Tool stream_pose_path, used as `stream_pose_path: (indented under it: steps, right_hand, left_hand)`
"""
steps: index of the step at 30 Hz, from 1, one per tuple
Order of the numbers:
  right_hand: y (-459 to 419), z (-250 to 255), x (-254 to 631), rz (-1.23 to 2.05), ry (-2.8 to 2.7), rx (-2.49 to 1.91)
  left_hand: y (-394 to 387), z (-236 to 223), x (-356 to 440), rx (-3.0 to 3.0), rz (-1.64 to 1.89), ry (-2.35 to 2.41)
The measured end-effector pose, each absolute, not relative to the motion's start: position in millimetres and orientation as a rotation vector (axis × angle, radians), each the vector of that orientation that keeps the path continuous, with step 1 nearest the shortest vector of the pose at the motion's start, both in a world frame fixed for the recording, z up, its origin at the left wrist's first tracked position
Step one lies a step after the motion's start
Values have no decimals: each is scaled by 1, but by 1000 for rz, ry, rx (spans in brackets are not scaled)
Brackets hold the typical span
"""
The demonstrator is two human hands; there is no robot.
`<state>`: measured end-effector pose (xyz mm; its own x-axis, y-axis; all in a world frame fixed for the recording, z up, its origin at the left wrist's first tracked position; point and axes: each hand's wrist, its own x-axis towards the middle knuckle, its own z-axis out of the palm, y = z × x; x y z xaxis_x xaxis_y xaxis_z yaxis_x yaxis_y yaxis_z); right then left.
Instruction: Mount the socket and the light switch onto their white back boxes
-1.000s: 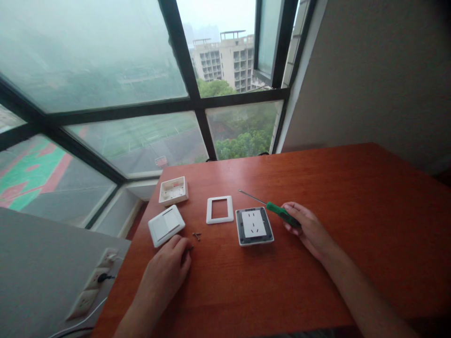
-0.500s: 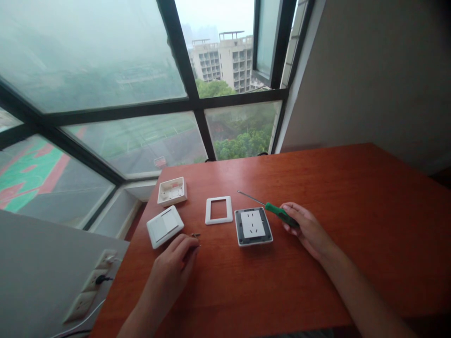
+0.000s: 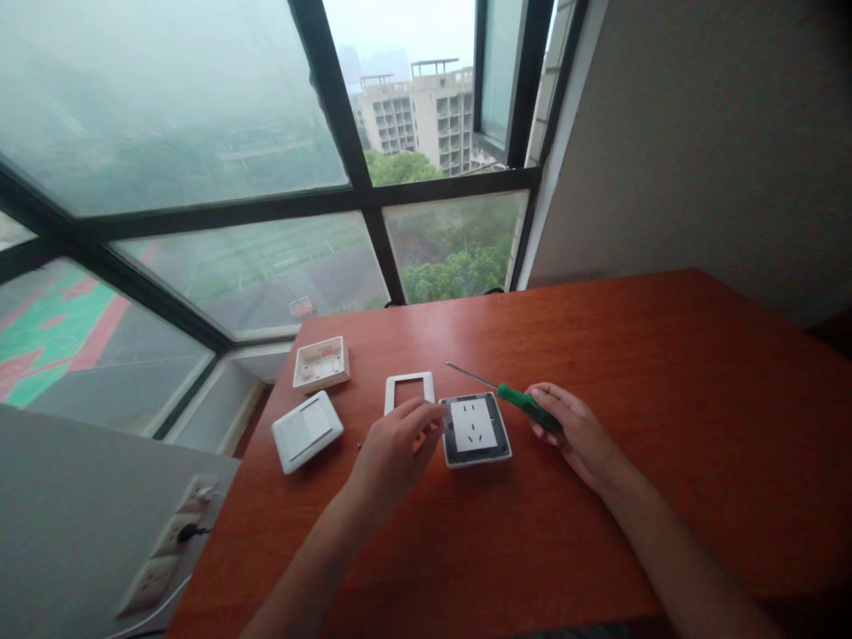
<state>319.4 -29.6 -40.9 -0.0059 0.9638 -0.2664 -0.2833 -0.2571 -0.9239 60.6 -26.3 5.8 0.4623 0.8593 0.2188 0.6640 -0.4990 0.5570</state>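
Observation:
My left hand (image 3: 398, 439) is over the left edge of a wall socket (image 3: 476, 428), its thumb and fingers pinched together. Whatever is between those fingertips is too small to make out. The socket lies face up, a white panel with slots inside a dark surround. A green-handled screwdriver (image 3: 529, 406) is gripped in my right hand (image 3: 571, 432), just right of the socket. Its thin shaft points up and left, above the table. Partly behind my left hand lies a white cover frame (image 3: 411, 380). A small screw (image 3: 360, 445) shows beside my left wrist.
On the left of the brown table (image 3: 599, 355) lie a white switch (image 3: 307, 432) and an open white mounting box (image 3: 321, 364). Windows border the far side. Wall sockets (image 3: 174, 532) with a plug and cable are below the table's left edge.
My left hand has moved right, from beside the small screws to the socket's left edge, and now covers part of the cover frame. My right hand keeps the screwdriver in about the same place.

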Motion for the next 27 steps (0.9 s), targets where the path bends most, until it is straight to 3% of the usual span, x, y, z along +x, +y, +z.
stream_pose_path:
  steps: [10, 22, 27]
  right_hand:
    - [-28, -39, 318, 1491, -813, -1201]
    - [-29, -37, 318, 1494, -827, -1210]
    - [-29, -37, 317, 1495, -834, -1208]
  left_hand:
    - [-17, 6, 66, 2479, 528, 1269]
    - [-5, 30, 81, 2772, -42, 1146]
    - [-6, 37, 89, 2781, -126, 1156]
